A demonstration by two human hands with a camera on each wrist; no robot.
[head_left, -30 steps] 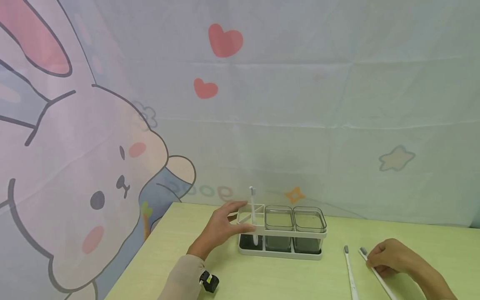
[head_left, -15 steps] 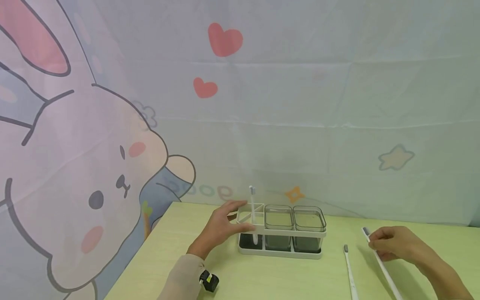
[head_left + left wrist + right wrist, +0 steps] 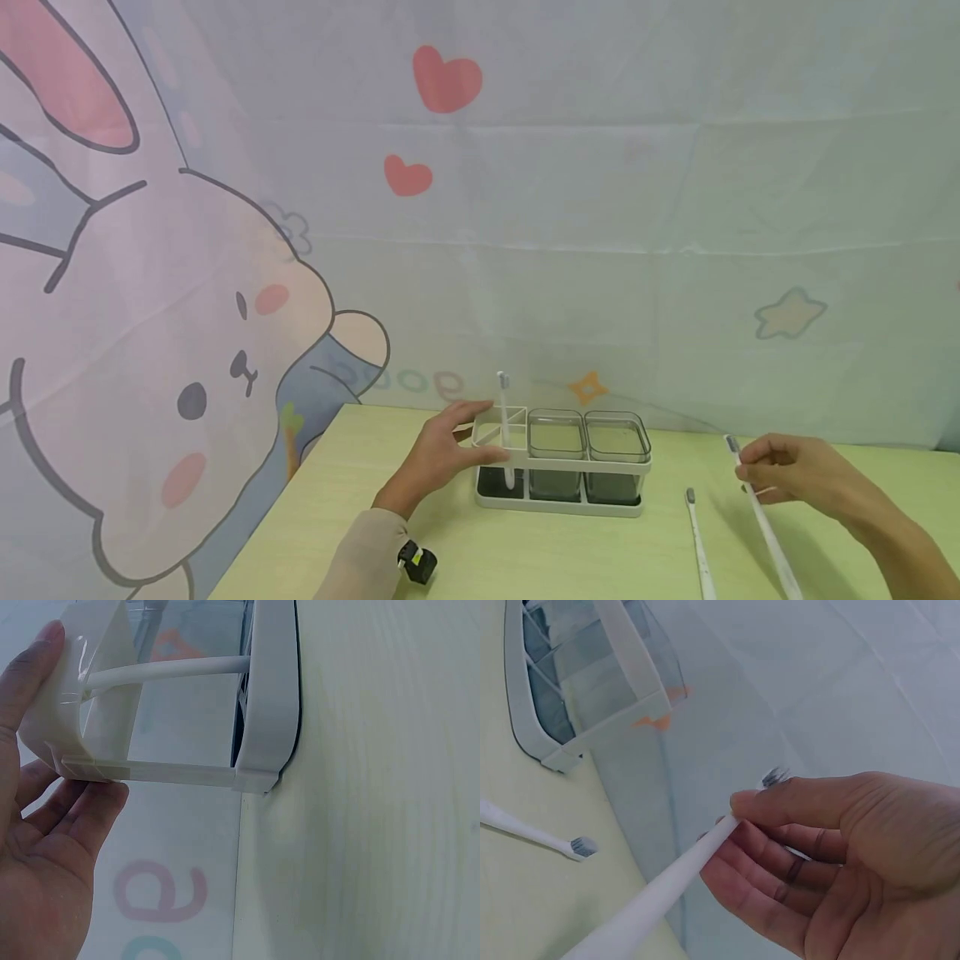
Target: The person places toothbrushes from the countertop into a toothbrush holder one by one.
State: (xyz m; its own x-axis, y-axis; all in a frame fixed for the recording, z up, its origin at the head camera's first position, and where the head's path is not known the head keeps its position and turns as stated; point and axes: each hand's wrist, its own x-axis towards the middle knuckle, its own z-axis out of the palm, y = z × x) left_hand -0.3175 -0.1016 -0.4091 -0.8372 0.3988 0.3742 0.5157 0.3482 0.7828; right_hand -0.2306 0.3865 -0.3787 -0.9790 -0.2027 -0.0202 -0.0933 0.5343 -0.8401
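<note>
L hand (image 3: 442,450) has the toothbrush holder (image 3: 566,467) by its end, thumb in front, other fingers round the far side. One white toothbrush (image 3: 506,425) stands nearly upright in the compartment right by that hand, bristles up; 2 clear cups (image 3: 557,456) sit in the same holder, on the side twd the R hand (image 3: 810,475). R has a 2nd toothbrush (image 3: 768,533) pinched just below the bristles, head end up off the table (image 3: 570,558). 3rd brush (image 3: 697,533) lies on the table btwn the hands, way closer to R.
</note>
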